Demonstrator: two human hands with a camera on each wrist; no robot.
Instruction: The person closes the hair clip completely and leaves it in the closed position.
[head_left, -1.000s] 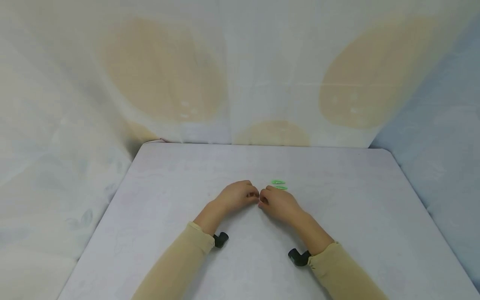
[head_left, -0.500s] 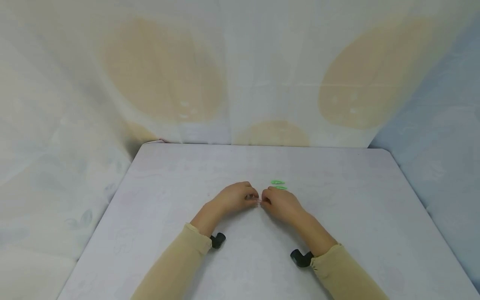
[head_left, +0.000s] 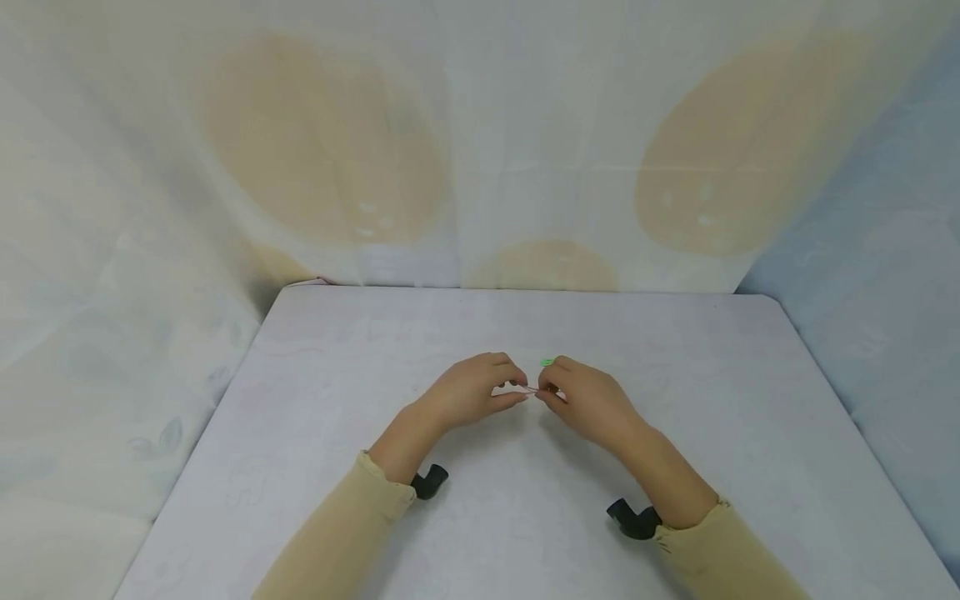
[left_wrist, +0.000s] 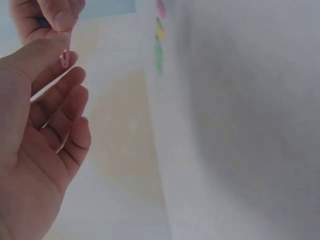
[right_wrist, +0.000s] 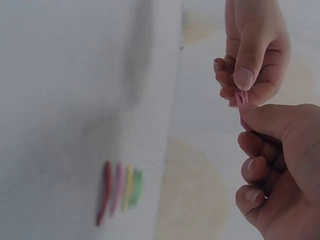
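Only a row of hair clips (right_wrist: 119, 191) lies on the table (head_left: 337, 350), just beyond the hands.

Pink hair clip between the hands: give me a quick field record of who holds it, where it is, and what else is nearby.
held item: small pink snap hair clip
left hand: pinches one end
right hand: pinches the other end
height: lifted above the white table
nearby: row of red, pink, yellow and green hair clips lying side by side on the table
clip open or shut: cannot tell
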